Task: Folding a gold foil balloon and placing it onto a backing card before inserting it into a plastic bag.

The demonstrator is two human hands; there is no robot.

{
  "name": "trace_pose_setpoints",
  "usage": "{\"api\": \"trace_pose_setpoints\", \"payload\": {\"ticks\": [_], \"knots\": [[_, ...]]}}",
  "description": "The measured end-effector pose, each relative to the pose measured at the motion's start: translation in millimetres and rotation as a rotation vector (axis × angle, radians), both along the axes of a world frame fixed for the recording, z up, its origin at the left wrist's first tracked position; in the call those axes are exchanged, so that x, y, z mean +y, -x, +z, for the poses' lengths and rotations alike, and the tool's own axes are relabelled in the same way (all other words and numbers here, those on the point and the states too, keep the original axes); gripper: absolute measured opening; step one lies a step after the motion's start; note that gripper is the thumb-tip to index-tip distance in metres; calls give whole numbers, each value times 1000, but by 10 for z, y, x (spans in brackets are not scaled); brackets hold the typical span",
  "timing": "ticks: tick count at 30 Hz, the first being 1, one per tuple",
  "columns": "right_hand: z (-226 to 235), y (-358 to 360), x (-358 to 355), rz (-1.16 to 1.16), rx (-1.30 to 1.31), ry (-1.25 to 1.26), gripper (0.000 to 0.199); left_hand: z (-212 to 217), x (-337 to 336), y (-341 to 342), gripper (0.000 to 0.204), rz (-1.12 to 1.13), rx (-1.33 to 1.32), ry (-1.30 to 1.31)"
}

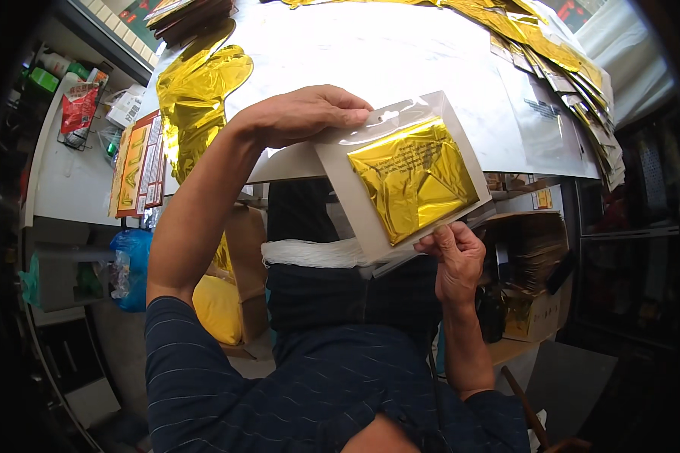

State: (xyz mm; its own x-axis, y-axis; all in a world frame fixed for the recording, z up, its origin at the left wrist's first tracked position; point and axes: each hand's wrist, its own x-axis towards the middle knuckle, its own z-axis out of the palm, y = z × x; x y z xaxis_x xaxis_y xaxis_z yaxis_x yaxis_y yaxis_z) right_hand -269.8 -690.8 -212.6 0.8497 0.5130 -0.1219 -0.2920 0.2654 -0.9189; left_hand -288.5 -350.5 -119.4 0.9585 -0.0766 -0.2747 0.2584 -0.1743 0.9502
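Note:
Over my lap, at the table's front edge, I hold a clear plastic package (340, 170) with a pale card backing and a hang hole at its top. Inside lies a folded gold foil balloon (415, 181). My left hand (313, 115) pinches the package's top edge near the hang hole. At the lower right corner my right hand (459, 257) grips it between thumb and fingers. The package is tilted. A bundle of white string (310, 254) rests across my lap, partly hidden behind the package.
Flat gold foil balloons (200, 98) lie at the left of the white table (317, 53). Packages with gold foil (559, 83) are piled along its right edge. A printed box (137, 162) stands left, near a blue plastic bag (131, 268). Cardboard boxes (533, 249) stand below right.

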Motion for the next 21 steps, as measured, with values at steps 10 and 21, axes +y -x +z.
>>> {"api": "trace_pose_setpoints", "payload": {"ticks": [10, 21], "knots": [[96, 26, 25, 180, -146, 53, 14, 71, 98, -165, 45, -16, 39, -8], [108, 51, 166, -17, -58, 112, 12, 110, 66, -243, 34, 51, 65, 131]]}}
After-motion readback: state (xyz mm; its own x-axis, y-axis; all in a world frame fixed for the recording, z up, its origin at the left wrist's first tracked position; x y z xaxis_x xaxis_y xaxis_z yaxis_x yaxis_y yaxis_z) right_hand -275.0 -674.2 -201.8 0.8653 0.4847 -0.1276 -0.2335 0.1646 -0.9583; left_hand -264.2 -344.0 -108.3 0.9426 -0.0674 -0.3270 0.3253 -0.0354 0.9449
